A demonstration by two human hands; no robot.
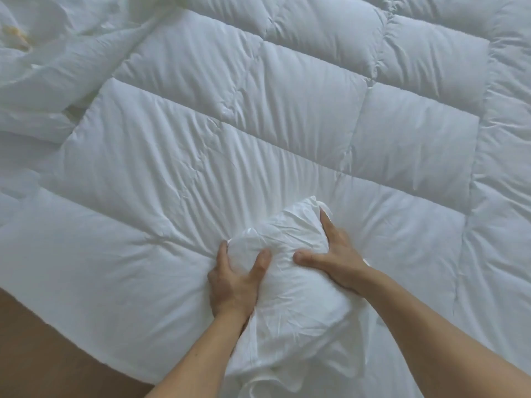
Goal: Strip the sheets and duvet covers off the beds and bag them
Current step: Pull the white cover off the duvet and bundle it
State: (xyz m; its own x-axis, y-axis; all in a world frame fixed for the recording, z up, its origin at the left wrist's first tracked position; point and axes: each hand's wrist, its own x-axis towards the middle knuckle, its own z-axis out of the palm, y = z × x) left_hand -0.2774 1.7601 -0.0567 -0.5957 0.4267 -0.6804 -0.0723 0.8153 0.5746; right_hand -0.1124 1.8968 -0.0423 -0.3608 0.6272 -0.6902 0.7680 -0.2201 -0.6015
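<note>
A white quilted duvet [258,116] lies spread flat across the whole view. On its near edge sits a bunched roll of thin white fabric [290,282], a cover or sheet, and it trails toward me. My left hand [232,280] grips the roll's left side, thumb on top and fingers tucked under. My right hand [336,254] clasps its right side, thumb across the front and fingers running along the far side.
Crumpled white linen [43,61] is heaped at the upper left, with a small yellowish patch [20,35] in it. Brown floor [51,354] shows at the lower left, past the duvet's edge.
</note>
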